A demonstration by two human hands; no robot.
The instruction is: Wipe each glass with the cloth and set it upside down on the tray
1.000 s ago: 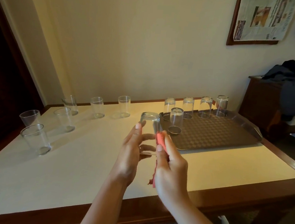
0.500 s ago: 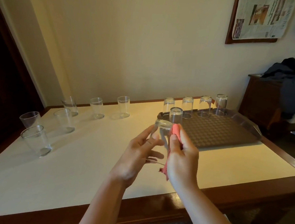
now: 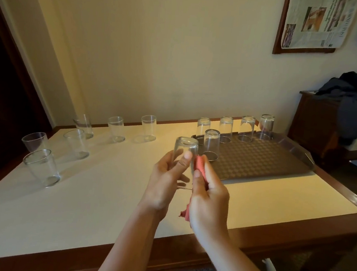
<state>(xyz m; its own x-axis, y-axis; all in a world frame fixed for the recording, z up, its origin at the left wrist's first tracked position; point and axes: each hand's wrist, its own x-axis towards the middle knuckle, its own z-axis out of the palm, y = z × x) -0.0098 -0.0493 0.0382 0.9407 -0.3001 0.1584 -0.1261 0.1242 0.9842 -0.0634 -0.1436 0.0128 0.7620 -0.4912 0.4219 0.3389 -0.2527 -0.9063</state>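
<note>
My left hand (image 3: 165, 181) grips a clear glass (image 3: 185, 152), held base up above the table. My right hand (image 3: 209, 193) holds a red cloth (image 3: 200, 169) and presses it against the glass's right side. A tail of the cloth hangs below that hand. On the brown tray (image 3: 278, 162) at the right stand several glasses upside down, one (image 3: 211, 144) in front and the others in a row along the far rim. Several upright glasses stand on the table's left half, the closest (image 3: 41, 167) near the left edge.
The table (image 3: 82, 202) has a pale top with a wooden border and stands against the wall. A dark wooden cabinet (image 3: 315, 122) with dark clothing on it is at the right. A dark doorway lies at the left.
Both hands with the glass and cloth dipped and came back up a little. The cloth in my right hand has slid along the glass's side. The tray's glasses have not moved.
</note>
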